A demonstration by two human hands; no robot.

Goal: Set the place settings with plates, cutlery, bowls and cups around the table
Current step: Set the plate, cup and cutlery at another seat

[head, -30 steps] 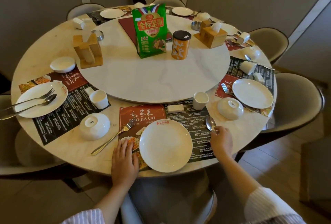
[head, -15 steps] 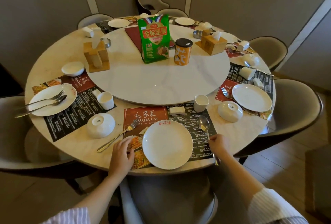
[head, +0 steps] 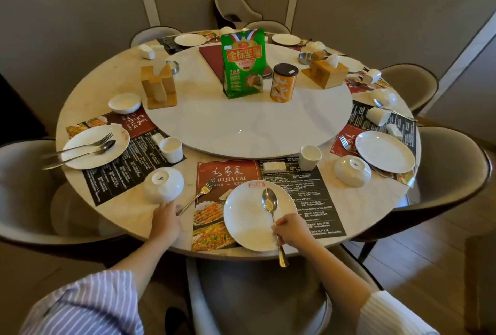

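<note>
- Head view, right hand: we see the right hand at the near edge of the round surface; its grip is closed in a pinch on the handle of a spoon; the spoon's bowl lies over the middle of the nearest plate while the handle end juts out past the surface edge.
- Head view, left hand: the left hand rests at the near edge, left of the plate; its fingers meet the handle end of a fork that slants across the placemat, but we cannot tell whether that grip has closed on it; an upturned bowl sits just beyond the hand.
- Head view, this setting: a small cup stands at the far right corner of the placemat, near the turntable; a white rest lies just left of it.
- Head view, neighbours: on the left, a plate carrying a fork and spoon, with a cup near it; on the right, another plate with an upturned bowl beside it.
- Head view, turntable: a green bag, an orange canister, and two wooden holders stand on it; chairs ring the surface.
</note>
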